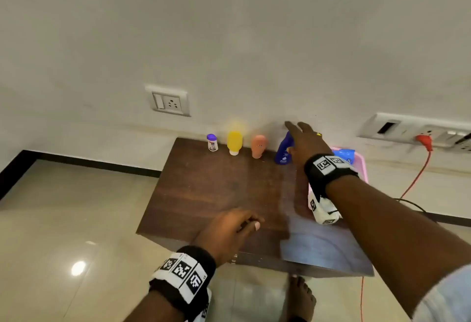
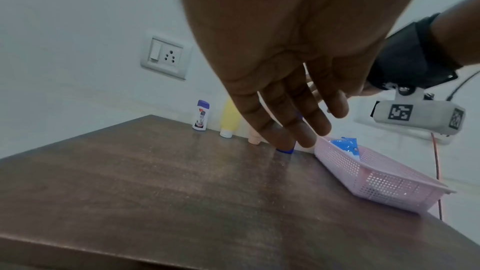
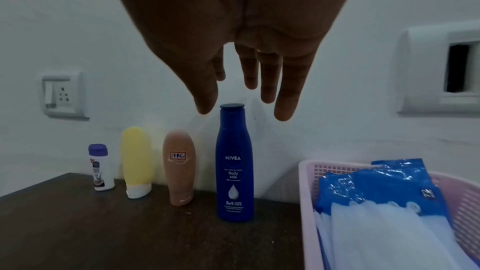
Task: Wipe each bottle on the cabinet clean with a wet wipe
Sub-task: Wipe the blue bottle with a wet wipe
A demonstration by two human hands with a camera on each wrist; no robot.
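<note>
Nothing appears wiped yet: no wipe is held, and the wipe pack (image 3: 384, 188) lies in the pink basket (image 2: 384, 182) at the cabinet's (image 1: 216, 194) far right. Four bottles are lined along the far edge. The right hand (image 1: 305, 143) is spread, empty, just above the blue bottle (image 3: 235, 163). The left hand (image 1: 229, 230) is held loosely curled, empty, at the near edge, well apart from them

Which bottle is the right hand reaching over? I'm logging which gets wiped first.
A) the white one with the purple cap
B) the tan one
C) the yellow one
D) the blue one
D: the right hand hovers open just above the cap of the blue bottle, touching nothing yet.
</note>
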